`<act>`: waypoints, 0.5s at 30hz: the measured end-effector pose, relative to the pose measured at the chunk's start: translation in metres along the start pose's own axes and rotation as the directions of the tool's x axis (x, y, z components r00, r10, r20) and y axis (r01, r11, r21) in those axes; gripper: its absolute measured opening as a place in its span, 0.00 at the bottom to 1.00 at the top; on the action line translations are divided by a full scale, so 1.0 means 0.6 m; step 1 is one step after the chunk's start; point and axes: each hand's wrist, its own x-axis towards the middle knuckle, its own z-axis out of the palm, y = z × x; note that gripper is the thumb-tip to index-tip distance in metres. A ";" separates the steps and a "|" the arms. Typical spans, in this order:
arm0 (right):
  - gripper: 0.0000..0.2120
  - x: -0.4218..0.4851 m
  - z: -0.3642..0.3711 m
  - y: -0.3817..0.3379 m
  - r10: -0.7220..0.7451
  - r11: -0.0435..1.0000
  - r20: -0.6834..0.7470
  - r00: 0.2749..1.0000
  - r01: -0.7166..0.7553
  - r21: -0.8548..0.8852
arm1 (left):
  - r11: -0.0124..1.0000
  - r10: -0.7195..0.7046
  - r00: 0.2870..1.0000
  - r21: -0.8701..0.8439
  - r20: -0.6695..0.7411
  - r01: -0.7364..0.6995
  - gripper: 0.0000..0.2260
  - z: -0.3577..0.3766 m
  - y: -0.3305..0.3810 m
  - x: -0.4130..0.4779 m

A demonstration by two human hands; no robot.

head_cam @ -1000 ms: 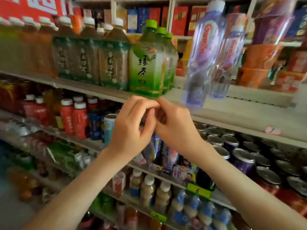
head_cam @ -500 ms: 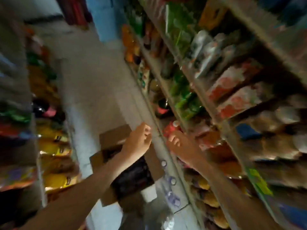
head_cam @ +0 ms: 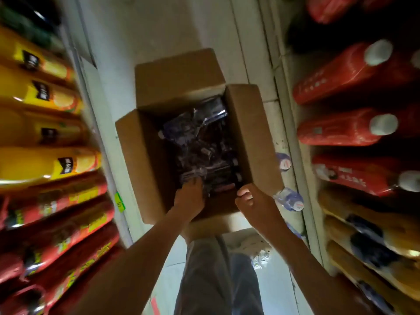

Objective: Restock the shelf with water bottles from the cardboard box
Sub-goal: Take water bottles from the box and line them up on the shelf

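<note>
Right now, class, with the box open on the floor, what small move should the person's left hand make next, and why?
Probably curl the left hand round one of the bottles and lift it out. Its fingers touch them in the open box; none is lifted yet, and the right hand hangs curled by the near edge, holding nothing.

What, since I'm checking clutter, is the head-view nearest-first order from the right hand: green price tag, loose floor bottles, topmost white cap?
1. Loose floor bottles, beside right hand.
2. Green price tag, left shelf edge.
3. Topmost white cap, upper right.
</note>
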 end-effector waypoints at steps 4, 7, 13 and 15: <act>0.06 0.037 0.034 0.065 0.019 1.000 -0.048 0.999 -0.019 0.007 | 0.988 -0.088 0.994 0.134 0.069 0.078 0.30 0.081 -0.023 0.072; 0.07 0.051 0.040 0.088 0.035 0.999 -0.015 0.999 -0.034 0.035 | 0.970 -0.098 0.992 0.229 0.074 0.079 0.33 0.111 -0.038 0.113; 0.08 0.036 0.016 0.076 0.071 0.996 0.012 0.997 -0.071 0.058 | 0.861 0.084 0.991 0.494 0.101 -0.123 0.32 0.069 -0.009 0.117; 0.09 0.004 -0.007 0.057 0.079 0.994 0.012 0.997 -0.080 0.076 | 0.899 0.057 0.989 0.423 0.138 -0.111 0.32 0.033 0.013 0.083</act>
